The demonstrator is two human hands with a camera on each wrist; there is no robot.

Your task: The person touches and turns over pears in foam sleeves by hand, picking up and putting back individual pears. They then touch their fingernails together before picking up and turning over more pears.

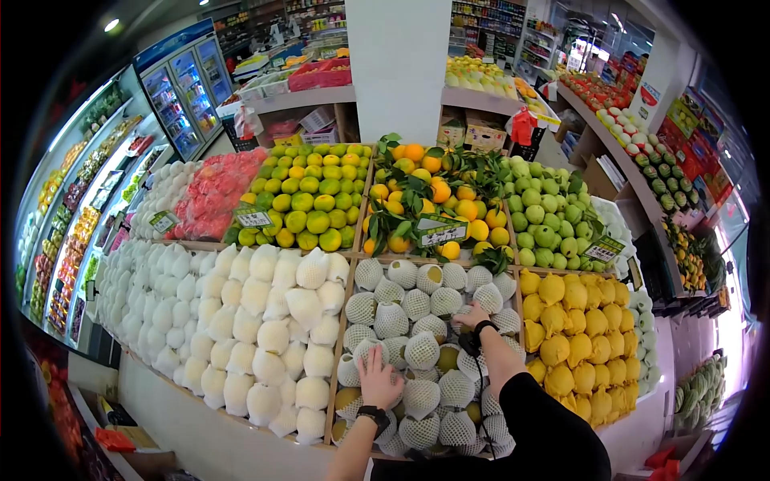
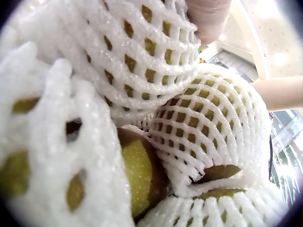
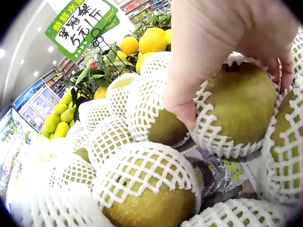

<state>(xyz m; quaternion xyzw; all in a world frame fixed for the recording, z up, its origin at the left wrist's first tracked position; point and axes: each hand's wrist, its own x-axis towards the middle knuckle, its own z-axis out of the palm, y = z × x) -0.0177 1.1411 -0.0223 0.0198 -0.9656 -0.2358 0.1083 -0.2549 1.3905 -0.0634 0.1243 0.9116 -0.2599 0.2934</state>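
Observation:
Greenish-brown pears in white foam nets [image 1: 420,353] fill the middle front bin. My right hand [image 1: 469,318] reaches toward the back of this bin. In the right wrist view its thumb and fingers curl round a netted pear [image 3: 244,111], whose bare top shows above the net. My left hand [image 1: 379,383] lies over the near left pears with its fingers extended forward. Close up in the left wrist view, a finger [image 2: 208,16] touches the side of a netted pear [image 2: 147,56]; most of that hand is out of frame there.
Pale foam-wrapped fruit [image 1: 273,337] lies left of the pears, yellow-wrapped fruit [image 1: 573,337] right. Behind are green-yellow citrus [image 1: 317,196], leafy oranges [image 1: 439,191] and green fruit [image 1: 545,200]. A price sign [image 1: 441,231] stands at the bin's back edge. Printed paper [image 3: 222,172] lies between pears.

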